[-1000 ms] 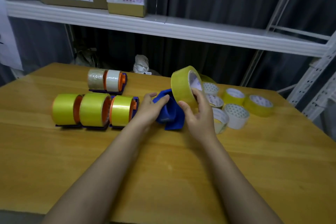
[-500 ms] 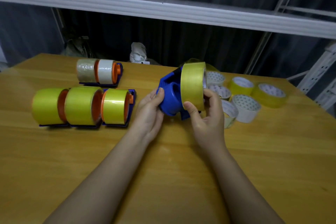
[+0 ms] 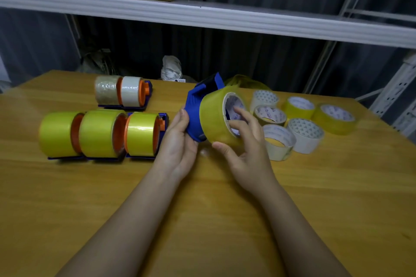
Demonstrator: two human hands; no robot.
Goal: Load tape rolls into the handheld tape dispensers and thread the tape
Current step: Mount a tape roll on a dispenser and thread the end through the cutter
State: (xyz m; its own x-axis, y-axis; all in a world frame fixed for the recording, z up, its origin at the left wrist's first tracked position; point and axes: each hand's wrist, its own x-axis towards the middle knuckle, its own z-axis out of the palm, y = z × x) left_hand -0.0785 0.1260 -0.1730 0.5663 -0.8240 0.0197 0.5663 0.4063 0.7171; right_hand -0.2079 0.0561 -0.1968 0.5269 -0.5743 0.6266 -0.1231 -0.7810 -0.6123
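Yellow tape roll (image 3: 215, 119) gripped by right hand (image 3: 244, 155) against blue dispenser (image 3: 194, 117) clasped by left hand (image 3: 180, 144); misaligned, it could jam.

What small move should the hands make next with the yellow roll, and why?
Probably press the yellow roll fully onto the blue dispenser. The left hand grips the dispenser, the right hand holds the roll, which sits tilted against it.

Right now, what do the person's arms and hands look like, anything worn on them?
Both forearms are bare as far as the picture shows: no sleeves, gloves, watch or bracelets in view. The left hand and the right hand carry no rings that can be seen. The fingernails look short and unpainted. The upper arms lie outside the picture, so what is worn there cannot be told.
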